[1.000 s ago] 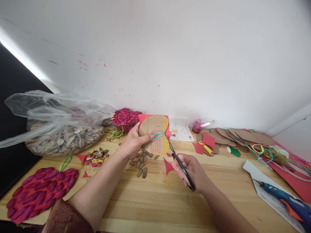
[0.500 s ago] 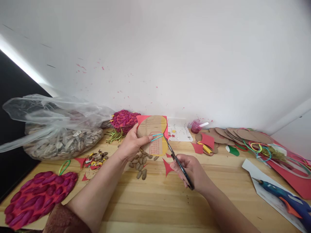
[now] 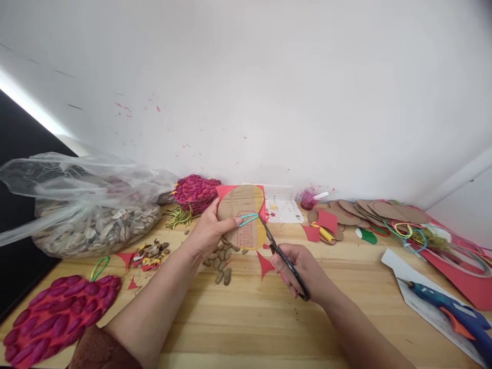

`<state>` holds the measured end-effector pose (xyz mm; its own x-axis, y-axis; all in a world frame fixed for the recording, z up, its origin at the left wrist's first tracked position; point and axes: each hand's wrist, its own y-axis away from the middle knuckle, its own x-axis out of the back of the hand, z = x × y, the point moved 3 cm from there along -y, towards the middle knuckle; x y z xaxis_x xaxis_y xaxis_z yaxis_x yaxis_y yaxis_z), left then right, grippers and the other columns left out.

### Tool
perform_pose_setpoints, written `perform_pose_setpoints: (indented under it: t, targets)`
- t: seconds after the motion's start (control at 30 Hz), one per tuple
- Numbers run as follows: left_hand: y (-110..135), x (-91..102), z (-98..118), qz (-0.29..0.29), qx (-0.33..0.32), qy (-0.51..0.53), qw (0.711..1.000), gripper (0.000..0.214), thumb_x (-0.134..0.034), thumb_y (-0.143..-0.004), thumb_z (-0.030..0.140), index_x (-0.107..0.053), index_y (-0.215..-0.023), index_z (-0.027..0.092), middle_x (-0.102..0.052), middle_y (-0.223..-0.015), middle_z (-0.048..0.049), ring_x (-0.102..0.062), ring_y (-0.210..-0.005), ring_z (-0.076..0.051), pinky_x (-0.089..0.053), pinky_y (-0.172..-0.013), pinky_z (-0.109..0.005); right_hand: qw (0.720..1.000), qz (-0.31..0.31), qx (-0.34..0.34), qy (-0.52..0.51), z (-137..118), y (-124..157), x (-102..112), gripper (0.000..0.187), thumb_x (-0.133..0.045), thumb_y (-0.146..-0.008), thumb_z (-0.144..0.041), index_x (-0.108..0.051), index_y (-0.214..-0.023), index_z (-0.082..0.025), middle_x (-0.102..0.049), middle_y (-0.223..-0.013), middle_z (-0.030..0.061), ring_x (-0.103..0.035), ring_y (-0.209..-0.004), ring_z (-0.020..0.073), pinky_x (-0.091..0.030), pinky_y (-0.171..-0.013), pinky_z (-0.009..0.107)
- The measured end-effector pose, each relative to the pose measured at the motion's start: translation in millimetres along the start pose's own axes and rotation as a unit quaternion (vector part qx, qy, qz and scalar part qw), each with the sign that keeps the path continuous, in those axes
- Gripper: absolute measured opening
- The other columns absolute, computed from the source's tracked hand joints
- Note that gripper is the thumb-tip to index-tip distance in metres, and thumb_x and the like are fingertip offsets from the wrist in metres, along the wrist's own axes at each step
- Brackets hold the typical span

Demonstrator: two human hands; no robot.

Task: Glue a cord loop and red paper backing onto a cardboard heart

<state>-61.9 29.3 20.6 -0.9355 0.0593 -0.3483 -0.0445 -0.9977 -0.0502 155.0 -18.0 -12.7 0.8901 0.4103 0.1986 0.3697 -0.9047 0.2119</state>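
My left hand grips a heart-shaped cardboard piece by its left side, thumb on top. Red paper shows behind the cardboard's upper edge, and a blue cord loop lies across its face. In my right hand are black-handled scissors, fingers around the handles. The blade tips meet the red paper at the cardboard's right notch, near the end of the cord. Below the cardboard, several peanut shells lie on the table, with a red paper scrap beside them.
At left are a clear bag of shells and a heart covered in magenta shells. A similar magenta stack stands behind. Cardboard shapes, coloured cords and a glue gun lie at right. A cup of magenta paint stands near the wall.
The view has shifted slightly, so the table things appear a little further left. Both hands keep their holds, and the scissor tips stay at the same notch.
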Motion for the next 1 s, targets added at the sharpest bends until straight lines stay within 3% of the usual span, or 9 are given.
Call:
perform_pose_setpoints:
  t: [0.3, 0.5, 1.0]
  targets:
    - [0.1, -2.6, -4.7, -0.002, 0.005, 0.016, 1.0, 0.067, -0.09, -0.059, 0.025, -0.061, -0.118, 0.021, -0.073, -0.112, -0.0064, -0.071, -0.096, -0.023, -0.058, -0.084, -0.033, 1.0, 0.013, 0.007, -0.014, 0.3, -1.5, 0.2, 0.04, -0.071, -0.077, -0.052, -0.048, -0.067, -0.021, -0.042, -0.046, -0.01, -0.037, -0.03, 0.0049, -0.034, -0.029, 0.018]
    - [1.2, -4.2, -7.6, -0.005, 0.01, 0.018, 1.0, 0.072, -0.09, -0.059, 0.026, -0.058, -0.123, 0.021, -0.073, -0.112, -0.0077, -0.071, -0.093, -0.022, -0.059, -0.078, -0.031, 1.0, 0.014, 0.005, -0.003, -1.7, -1.0, -2.4, 0.046, -0.066, -0.077, -0.062, -0.05, -0.067, -0.02, -0.044, -0.044, -0.0087, -0.037, -0.03, 0.0058, -0.031, -0.028, 0.017]
    - [2.0, -7.0, -5.6, 0.002, 0.009, 0.021, 1.0, 0.07, -0.091, -0.056, 0.027, -0.06, -0.118, 0.02, -0.073, -0.11, -0.0069, -0.07, -0.095, -0.023, -0.058, -0.081, -0.031, 1.0, 0.014, 0.01, -0.005, 1.4, -1.2, 0.0, 0.045, -0.067, -0.079, -0.059, -0.046, -0.067, -0.021, -0.043, -0.045, -0.0095, -0.036, -0.03, 0.0052, -0.034, -0.029, 0.018]
